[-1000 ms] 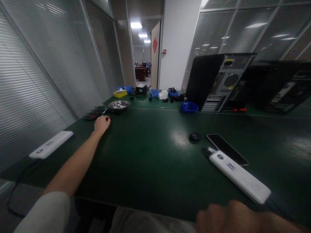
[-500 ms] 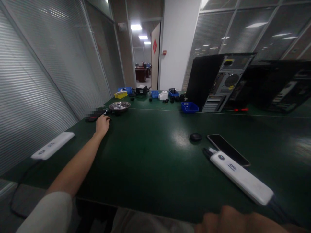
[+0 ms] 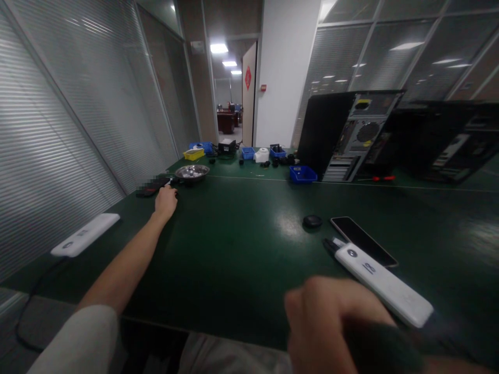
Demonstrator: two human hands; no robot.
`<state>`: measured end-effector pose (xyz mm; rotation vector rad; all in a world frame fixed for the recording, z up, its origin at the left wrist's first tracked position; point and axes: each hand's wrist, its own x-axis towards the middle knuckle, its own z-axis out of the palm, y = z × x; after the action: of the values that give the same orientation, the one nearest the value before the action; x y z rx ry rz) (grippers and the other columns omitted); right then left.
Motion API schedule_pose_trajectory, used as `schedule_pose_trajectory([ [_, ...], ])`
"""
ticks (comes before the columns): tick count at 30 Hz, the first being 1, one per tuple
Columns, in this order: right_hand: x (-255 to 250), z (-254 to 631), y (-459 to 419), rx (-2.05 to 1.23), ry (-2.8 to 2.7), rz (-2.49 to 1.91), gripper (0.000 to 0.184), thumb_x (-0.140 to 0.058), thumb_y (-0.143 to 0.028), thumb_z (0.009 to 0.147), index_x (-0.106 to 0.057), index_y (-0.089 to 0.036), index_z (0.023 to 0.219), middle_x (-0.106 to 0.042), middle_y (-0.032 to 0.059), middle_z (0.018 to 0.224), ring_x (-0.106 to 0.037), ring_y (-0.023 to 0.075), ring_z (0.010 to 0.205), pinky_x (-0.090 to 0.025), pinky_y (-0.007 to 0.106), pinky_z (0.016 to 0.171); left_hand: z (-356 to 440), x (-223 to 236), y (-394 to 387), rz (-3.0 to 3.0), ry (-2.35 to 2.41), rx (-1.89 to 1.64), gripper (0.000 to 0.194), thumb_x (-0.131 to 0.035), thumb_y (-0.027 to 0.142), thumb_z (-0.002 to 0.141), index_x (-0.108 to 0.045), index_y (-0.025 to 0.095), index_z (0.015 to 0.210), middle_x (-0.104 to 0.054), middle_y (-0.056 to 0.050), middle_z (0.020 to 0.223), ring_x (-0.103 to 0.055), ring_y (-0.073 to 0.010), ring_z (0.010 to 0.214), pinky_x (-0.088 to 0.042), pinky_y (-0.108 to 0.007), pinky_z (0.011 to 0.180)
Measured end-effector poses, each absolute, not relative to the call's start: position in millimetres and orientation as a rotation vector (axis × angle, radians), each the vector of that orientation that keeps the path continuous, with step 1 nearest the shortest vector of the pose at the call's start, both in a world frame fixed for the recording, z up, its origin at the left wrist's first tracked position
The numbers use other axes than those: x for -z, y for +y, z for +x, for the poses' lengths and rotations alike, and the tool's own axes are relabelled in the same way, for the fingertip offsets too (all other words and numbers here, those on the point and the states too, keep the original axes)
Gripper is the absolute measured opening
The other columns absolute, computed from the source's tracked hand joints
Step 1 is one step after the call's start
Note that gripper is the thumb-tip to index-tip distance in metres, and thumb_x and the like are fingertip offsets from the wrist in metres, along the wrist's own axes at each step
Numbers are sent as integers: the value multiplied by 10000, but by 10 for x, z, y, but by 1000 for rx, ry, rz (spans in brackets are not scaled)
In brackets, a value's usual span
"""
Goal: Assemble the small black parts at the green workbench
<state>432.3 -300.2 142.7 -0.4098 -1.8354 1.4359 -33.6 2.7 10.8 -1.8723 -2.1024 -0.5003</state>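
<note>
My left hand (image 3: 166,201) is stretched far out over the left side of the green table (image 3: 234,234). Its fingers curl around a small dark thing that I cannot make out. Just beyond it lie a dark flat object (image 3: 154,186), partly pixelated, and a shiny metal bowl (image 3: 192,172) with pale bits inside. Close to the camera, my right hand (image 3: 327,317) is raised over the near edge, blurred, with its fingers curled in; whatever they hold is hidden. Right of it are a white power bank (image 3: 384,285) marked 18 and a phone (image 3: 363,240).
A black mouse-like object (image 3: 312,222) lies right of centre. Another white power bank (image 3: 86,235) with a cable is at left. Blue bins (image 3: 303,174), a yellow bin (image 3: 194,154) and small black parts line the back. A computer tower (image 3: 331,132) stands at back right.
My right hand has risen from the bottom edge and moved forward and left into view. The left hand stays nearly in place. The view has shifted slightly.
</note>
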Motion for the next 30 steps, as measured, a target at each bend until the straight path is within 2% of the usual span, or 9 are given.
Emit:
schedule_pose_trajectory([
  [3, -1309, 4329, -2616, -1455, -1616, -674, 345, -630, -568, 898, -574, -230, 860, -485, -28, 673, -394, 95, 520, -324, 233, 482, -283, -139, 10, -1877, -2090, 380, 360, -463, 124, 845, -713, 68, 1098, -606, -206, 1164, -543, -341, 1109, -480, -415, 943],
  [5, -1130, 4421, -2277, -1221, -1664, -867, 322, -689, -509, 879, -597, -202, 839, -512, -17, 723, -452, 111, 622, -373, 233, 563, -261, -143, -3, -1862, -2084, 390, 362, -454, 111, 846, -707, 61, 1099, -596, -217, 1175, -537, -346, 1120, -482, -423, 945],
  [7, -912, 4554, -1968, -1007, -1699, -1036, 309, -678, -497, 884, -619, -196, 844, -556, 2, 818, -509, 141, 747, -418, 257, 681, -253, -134, -14, -1846, -2067, 406, 378, -422, 111, 870, -699, 71, 1125, -593, -213, 1191, -536, -338, 1128, -483, -419, 954],
  [8, -801, 4619, -1848, -929, -1667, -1120, 313, -665, -503, 887, -617, -198, 833, -557, -2, 811, -510, 144, 742, -414, 263, 685, -255, -129, -17, -1840, -2061, 409, 385, -409, 115, 882, -698, 79, 1134, -595, -207, 1196, -539, -332, 1129, -483, -414, 959],
  [11, -528, 4740, -1671, -866, -1680, -1311, 318, -617, -522, 904, -632, -208, 858, -578, -8, 786, -519, 158, 720, -410, 286, 699, -276, -123, -6, -1832, -2079, 401, 380, -404, 137, 902, -711, 88, 1120, -613, -201, 1195, -553, -331, 1121, -489, -414, 952],
  [15, -394, 4737, -1692, -845, -1833, -1273, 295, -598, -506, 914, -624, -218, 853, -610, -6, 842, -580, 184, 832, -425, 302, 790, -327, -136, 30, -1824, -2160, 501, 363, -433, 183, 921, -732, 96, 1106, -659, -190, 1155, -597, -326, 1084, -491, -414, 945],
  [18, -404, 4717, -1715, -824, -1880, -1280, 287, -582, -501, 922, -617, -221, 872, -614, -9, 847, -590, 186, 840, -427, 303, 789, -350, -134, 35, -1801, -2196, 567, 351, -455, 230, 933, -740, 113, 1101, -678, -172, 1145, -625, -307, 1046, -500, -398, 935],
  [23, -422, 4733, -1706, -793, -1905, -1317, 290, -568, -504, 932, -622, -222, 888, -637, -8, 873, -603, 187, 849, -426, 305, 778, -360, -120, -24, -1748, -2227, 656, 323, -513, 263, 912, -741, 128, 1096, -667, -178, 1189, -614, -325, 1094, -491, -423, 951],
  [30, -408, 4729, -1703, -798, -1927, -1310, 318, -548, -528, 949, -658, -230, 959, -659, -15, 856, -603, 170, 779, -424, 287, 707, -69, -253, -18, -1999, -2219, 838, 219, -630, 292, 871, -774, 174, 987, -746, -102, 1014, -671, -271, 970, -502, -367, 910],
])
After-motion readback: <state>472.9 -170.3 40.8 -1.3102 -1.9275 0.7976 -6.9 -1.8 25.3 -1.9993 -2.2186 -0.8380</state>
